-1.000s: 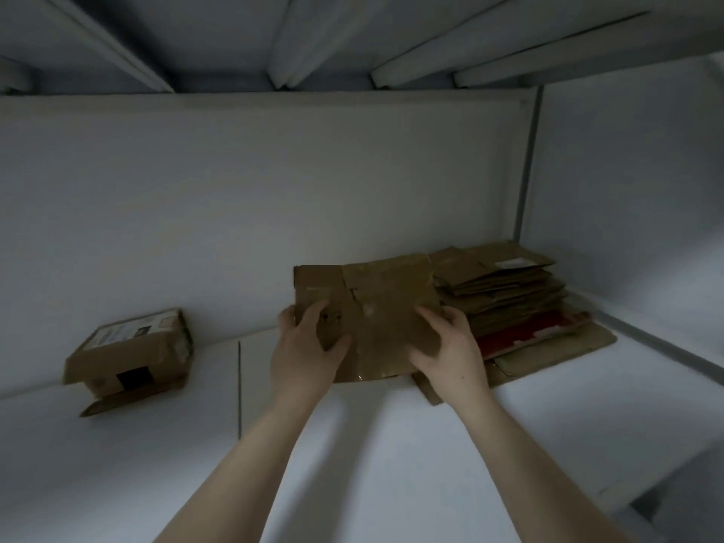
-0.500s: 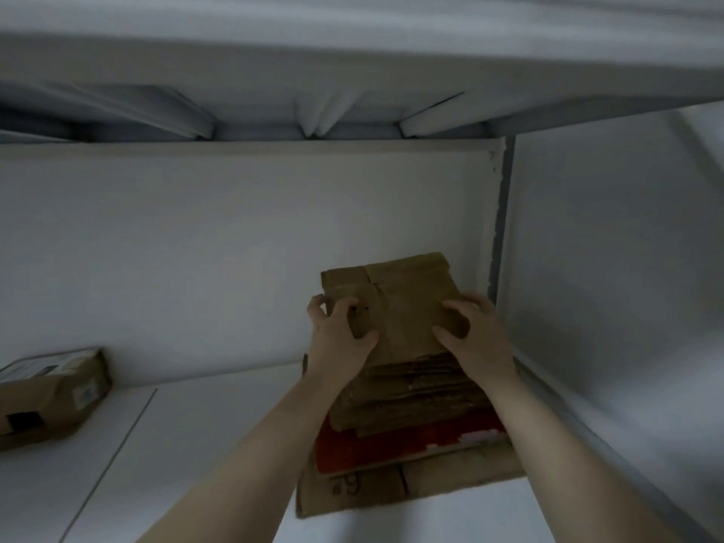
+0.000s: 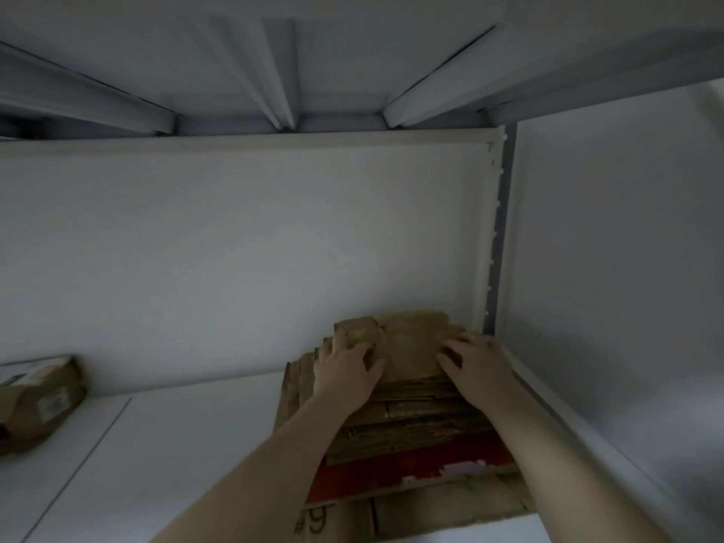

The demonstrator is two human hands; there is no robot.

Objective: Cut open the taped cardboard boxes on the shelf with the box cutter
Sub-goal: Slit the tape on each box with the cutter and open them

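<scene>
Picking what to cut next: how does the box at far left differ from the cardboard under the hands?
The left box has a boxy shape; the top cardboard lies flat. The left box sits alone, untouched; the top cardboard caps a stack, with the left hand and right hand resting on it. The left box bears a pale label; the top cardboard shows none. Both are brown.

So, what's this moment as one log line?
left hand, right hand: resting on top cardboard | stack: on shelf | box cutter: unseen

Left edge crops the cardboard box (image 3: 27, 421), its label (image 3: 53, 403) blurred.
</scene>
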